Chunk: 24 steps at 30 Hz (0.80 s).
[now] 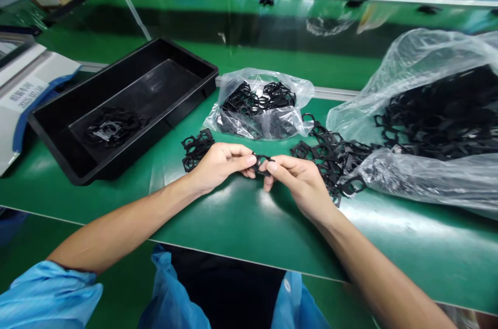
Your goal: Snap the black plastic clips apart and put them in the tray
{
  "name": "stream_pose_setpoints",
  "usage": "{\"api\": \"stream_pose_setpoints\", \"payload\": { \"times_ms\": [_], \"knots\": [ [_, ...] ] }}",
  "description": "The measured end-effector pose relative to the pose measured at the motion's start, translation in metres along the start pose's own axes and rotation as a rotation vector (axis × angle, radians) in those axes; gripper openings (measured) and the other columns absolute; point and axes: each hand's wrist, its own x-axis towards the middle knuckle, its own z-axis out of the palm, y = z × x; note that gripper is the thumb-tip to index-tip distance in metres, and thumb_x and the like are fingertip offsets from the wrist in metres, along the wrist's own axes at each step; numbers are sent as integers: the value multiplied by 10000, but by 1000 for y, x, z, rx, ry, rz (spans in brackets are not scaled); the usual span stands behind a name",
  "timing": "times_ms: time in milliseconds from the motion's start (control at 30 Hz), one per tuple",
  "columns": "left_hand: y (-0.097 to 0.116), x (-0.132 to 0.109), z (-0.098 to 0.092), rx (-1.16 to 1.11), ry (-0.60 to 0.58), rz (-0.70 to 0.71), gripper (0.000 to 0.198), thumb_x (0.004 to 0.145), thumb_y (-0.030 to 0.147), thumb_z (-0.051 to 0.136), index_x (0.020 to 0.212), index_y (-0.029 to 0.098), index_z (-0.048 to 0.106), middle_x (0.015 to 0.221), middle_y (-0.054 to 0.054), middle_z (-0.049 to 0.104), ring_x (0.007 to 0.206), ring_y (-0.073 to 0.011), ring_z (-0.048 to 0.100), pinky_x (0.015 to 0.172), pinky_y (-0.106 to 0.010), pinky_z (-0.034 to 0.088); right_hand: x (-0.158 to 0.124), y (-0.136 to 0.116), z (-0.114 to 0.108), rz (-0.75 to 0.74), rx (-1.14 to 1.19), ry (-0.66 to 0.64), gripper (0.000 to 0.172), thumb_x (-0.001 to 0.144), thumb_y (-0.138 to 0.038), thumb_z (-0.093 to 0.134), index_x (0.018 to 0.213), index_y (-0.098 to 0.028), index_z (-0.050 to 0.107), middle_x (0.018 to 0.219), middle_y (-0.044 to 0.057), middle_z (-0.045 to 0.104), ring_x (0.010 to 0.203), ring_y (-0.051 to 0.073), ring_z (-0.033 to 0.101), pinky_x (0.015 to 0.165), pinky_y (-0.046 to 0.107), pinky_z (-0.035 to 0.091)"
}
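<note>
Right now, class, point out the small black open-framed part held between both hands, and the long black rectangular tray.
Small black open-framed part (262, 172), head view: lower edge of its frame.
Long black rectangular tray (159, 85), head view: bare floor towards its far end.

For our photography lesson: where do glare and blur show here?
Head view: white glare on the glossy green tabletop, glints on the large clear plastic bag; head view, left: blur softens the white-and-blue machine; head view, centre: the handheld black plastic part looks clearer.
</note>
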Motion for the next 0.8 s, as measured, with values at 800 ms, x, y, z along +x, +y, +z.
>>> {"api": "stream_pose_setpoints", "payload": {
  "times_ms": [800],
  "knots": [
    [1,-1,1,-82,6,-63,365,700,447,863,762,114,727,678,-28,702,621,-121,644,645,-253,534,2,2,0,5,50,25,333,836,-505,736,874,-179,795,603,-5,645,572,129,565,707,304,496]
  ]
}}
